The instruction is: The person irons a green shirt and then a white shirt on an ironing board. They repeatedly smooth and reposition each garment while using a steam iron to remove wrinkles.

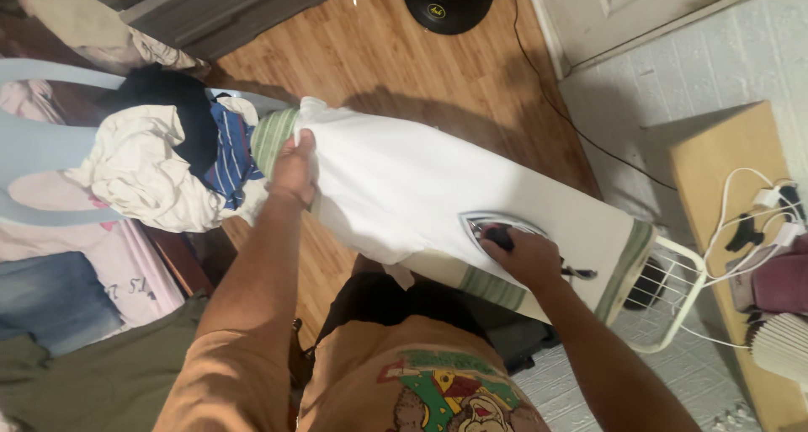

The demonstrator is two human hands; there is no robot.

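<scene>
A white garment (396, 184) lies spread over the ironing board (589, 230), which has a cream cover with green striped ends. My left hand (295, 164) grips the garment's edge at the board's narrow left end. My right hand (526, 255) is closed on the handle of a clothes iron (497, 226), whose soleplate rests flat on the garment near its right edge. The iron's cord runs off to the right.
A heap of white, dark and blue striped clothes (168, 167) sits left of the board. A wire iron rest (665, 297) ends the board at right. A wooden table (732, 230) holds white cables. A black round fan base (446, 1) stands on the wood floor.
</scene>
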